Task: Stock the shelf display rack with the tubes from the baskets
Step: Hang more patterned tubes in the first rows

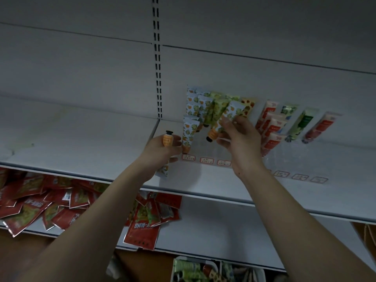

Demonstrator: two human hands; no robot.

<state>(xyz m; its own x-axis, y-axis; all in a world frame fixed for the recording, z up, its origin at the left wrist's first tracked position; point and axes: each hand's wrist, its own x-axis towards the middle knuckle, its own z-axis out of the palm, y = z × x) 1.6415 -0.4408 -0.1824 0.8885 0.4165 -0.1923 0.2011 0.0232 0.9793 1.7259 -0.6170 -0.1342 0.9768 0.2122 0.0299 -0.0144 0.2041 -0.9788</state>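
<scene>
On the white shelf point(81, 139) we note a clear rack point(205, 147) holding tubes point(195, 102). Our left hand point(162, 148) grips one tube point(167, 140); our right hand point(240, 137) pinches another point(223, 121) above the rack.

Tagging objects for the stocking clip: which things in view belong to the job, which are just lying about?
Job:
left hand holding orange-cap tube
right hand holding patterned tube
display rack
baskets

Lying about:
red sachets on lower shelf

A single head-worn wide-angle view looks forward and slightly up from close range at a white shelf point(101, 139), both forearms reaching into frame from below.
</scene>
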